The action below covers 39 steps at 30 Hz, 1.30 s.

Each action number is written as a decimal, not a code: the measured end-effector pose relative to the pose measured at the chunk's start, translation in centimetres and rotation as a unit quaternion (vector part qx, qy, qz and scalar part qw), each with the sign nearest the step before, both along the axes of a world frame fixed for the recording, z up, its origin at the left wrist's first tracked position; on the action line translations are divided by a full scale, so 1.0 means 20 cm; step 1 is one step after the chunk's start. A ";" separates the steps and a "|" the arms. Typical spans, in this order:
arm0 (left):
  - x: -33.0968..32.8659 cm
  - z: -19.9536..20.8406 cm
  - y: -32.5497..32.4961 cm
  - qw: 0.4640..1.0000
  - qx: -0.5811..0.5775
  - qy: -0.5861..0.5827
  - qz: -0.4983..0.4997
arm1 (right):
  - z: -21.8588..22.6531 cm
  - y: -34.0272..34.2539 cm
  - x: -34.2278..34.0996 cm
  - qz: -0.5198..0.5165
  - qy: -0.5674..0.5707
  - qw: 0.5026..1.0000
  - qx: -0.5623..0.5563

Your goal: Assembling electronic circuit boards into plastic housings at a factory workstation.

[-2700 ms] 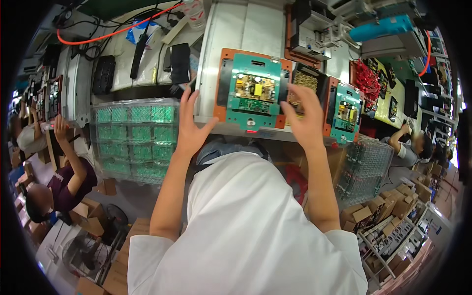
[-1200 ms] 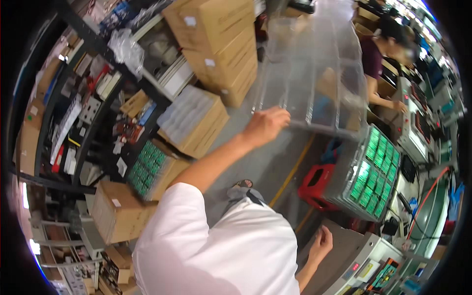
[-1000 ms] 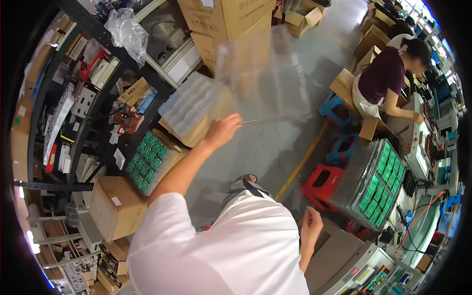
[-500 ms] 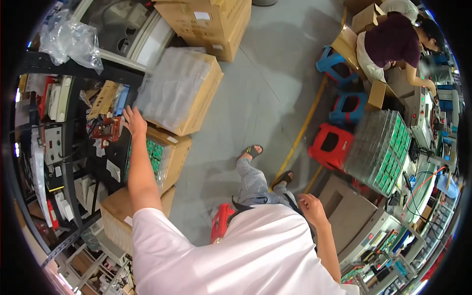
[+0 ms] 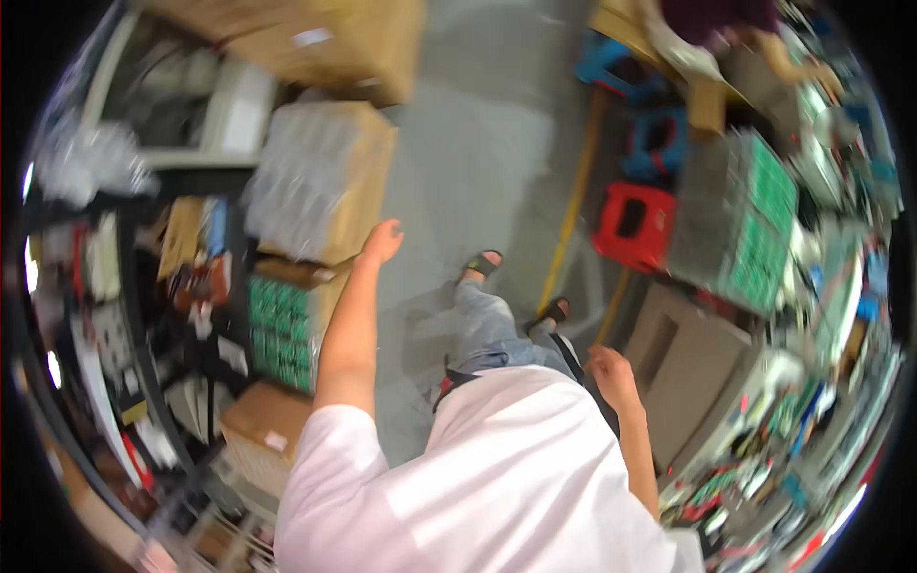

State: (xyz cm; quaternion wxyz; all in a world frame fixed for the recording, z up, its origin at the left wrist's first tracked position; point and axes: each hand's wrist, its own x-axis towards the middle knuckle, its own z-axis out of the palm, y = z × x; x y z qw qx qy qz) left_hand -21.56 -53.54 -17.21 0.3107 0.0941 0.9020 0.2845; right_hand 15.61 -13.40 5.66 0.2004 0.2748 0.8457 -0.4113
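Observation:
My left hand [image 5: 384, 241] hangs in the air beside a wrapped carton [image 5: 368, 177], fingers loosely apart and nothing seen in them. Just below it, at the stack's edge, stand clear trays with green circuit boards [image 5: 280, 329]. My right hand [image 5: 613, 378] hangs by my right hip, near a large grey-beige machine case [image 5: 683, 363]. Its fingers are loosely bent and apart, holding nothing that I can see. Motion blurs the picture.
A red stool [image 5: 634, 227] and blue stools [image 5: 654, 143] line the right side beside stacked board trays [image 5: 731, 224]. A black shelf [image 5: 244, 181] with parts stands left. Large cartons [image 5: 382, 48] rise ahead. A person's arm [image 5: 778, 57] reaches over the right workbench.
My left hand has moved away from the left shelf, rightward to over the aisle. My right hand stays by my hip. The view has shifted, with my feet still in the aisle.

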 end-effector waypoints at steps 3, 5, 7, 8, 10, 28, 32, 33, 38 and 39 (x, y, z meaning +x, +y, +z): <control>0.17 -0.11 0.13 0.997 0.068 0.024 -0.036 | -0.03 -0.04 0.07 0.008 0.038 0.999 -0.009; 0.28 -0.01 0.45 0.993 0.075 -0.013 -0.085 | 0.06 -0.07 0.05 -0.079 0.037 0.995 -0.047; 0.42 0.26 0.91 0.975 0.155 -0.058 -0.146 | 0.15 -0.11 0.15 -0.186 0.040 0.980 -0.058; 0.50 0.43 1.16 0.955 0.216 -0.064 -0.190 | 0.17 -0.12 0.22 -0.230 0.046 0.971 -0.041; 0.68 0.64 1.54 0.921 0.278 -0.016 -0.272 | 0.09 -0.21 0.38 -0.290 0.055 0.955 -0.037; 0.47 0.91 2.85 0.837 0.137 0.154 -0.507 | 0.13 -0.18 0.99 -0.601 0.112 0.781 0.130; -0.27 0.70 2.54 0.925 0.225 -0.101 -0.289 | 0.16 -0.21 0.58 -0.585 0.133 0.796 0.078; -0.40 0.70 2.43 0.919 0.275 -0.191 -0.210 | 0.15 -0.27 0.43 -0.579 0.153 0.798 0.069; -0.59 0.83 2.53 0.822 0.373 -0.421 -0.089 | 0.33 -0.03 0.20 -0.574 0.149 0.799 0.096; -0.55 0.90 2.60 0.789 0.401 -0.452 -0.107 | 0.35 0.01 0.17 -0.572 0.177 0.795 0.095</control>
